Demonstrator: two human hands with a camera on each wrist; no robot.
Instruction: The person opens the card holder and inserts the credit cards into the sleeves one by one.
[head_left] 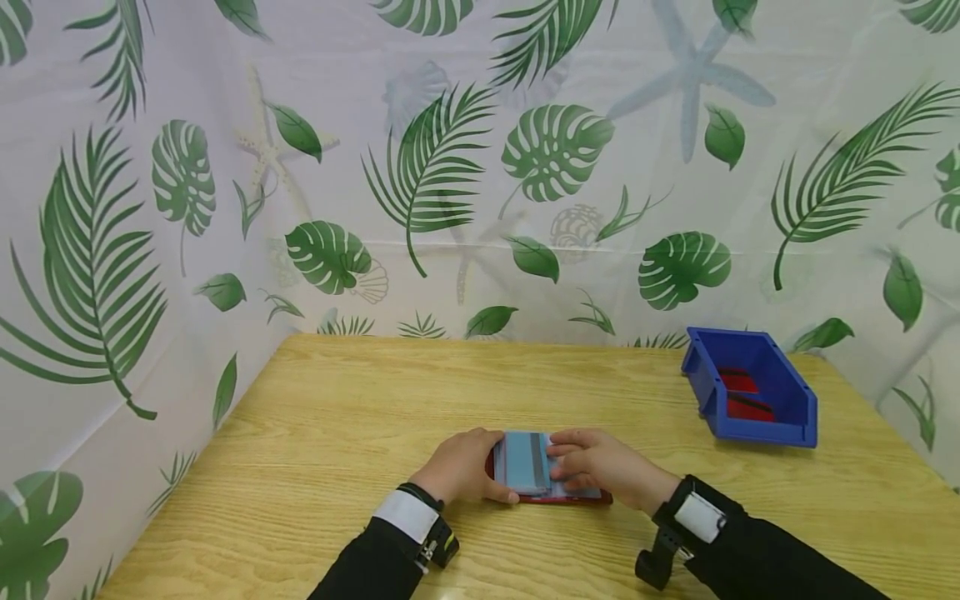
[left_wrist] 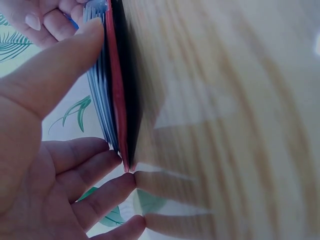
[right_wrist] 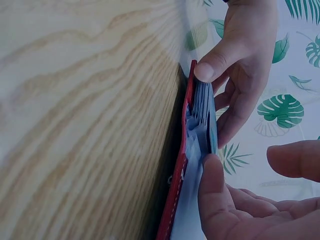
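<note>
A red card holder (right_wrist: 174, 202) lies spread on the wooden table, with a stack of clear plastic sleeves on its left half. In the head view the top sleeve shows a light blue card (head_left: 517, 463) with a dark grey stripe. My left hand (head_left: 467, 465) grips the holder's left end, thumb at the near edge and fingers around the far side. In the left wrist view that thumb presses along the sleeve edges (left_wrist: 97, 75). My right hand (head_left: 603, 468) reaches over the right half, its fingers spread and loosely bent. One fingertip touches the stack's right edge in the right wrist view.
A blue open-front bin (head_left: 765, 431) stands at the right rear of the table, holding red items (head_left: 738, 381) with dark bands. Behind the wooden table (head_left: 360, 392) hangs a white cloth (head_left: 465, 275) with a leaf print.
</note>
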